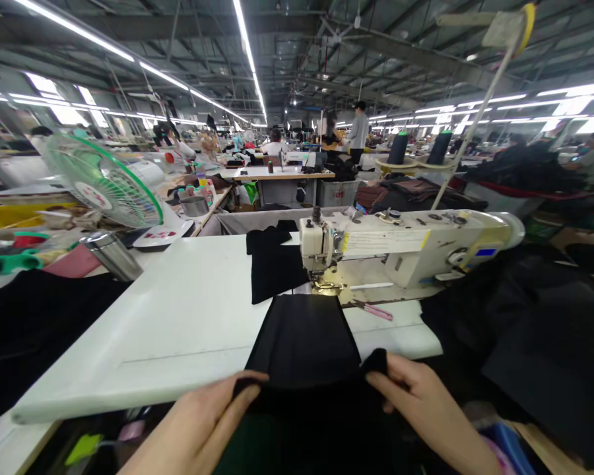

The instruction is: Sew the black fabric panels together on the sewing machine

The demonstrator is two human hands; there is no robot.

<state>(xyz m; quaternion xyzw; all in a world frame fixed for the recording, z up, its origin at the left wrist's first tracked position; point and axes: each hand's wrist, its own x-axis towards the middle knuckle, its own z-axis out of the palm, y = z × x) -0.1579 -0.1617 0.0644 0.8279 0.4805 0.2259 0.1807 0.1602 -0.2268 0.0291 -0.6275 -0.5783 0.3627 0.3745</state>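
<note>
A piece of black fabric [304,340] stretches from the needle area of a white sewing machine [406,247] over the front edge of the pale table. My left hand [205,412] pinches its near edge on the left. On the right, my right hand [416,396] grips a bunched part of the same edge between thumb and fingers. Another black cloth piece [274,267] lies flat beside the machine's needle head. Pink-handled snips [376,311] rest on the table, right of the fabric.
A green-rimmed fan [106,181] and a metal flask [111,256] stand at the left. Dark cloth [549,349] is heaped at the right, more [39,323] at the left. Behind the machine are two thread cones [398,148]. A person in grey [359,132] stands farther back.
</note>
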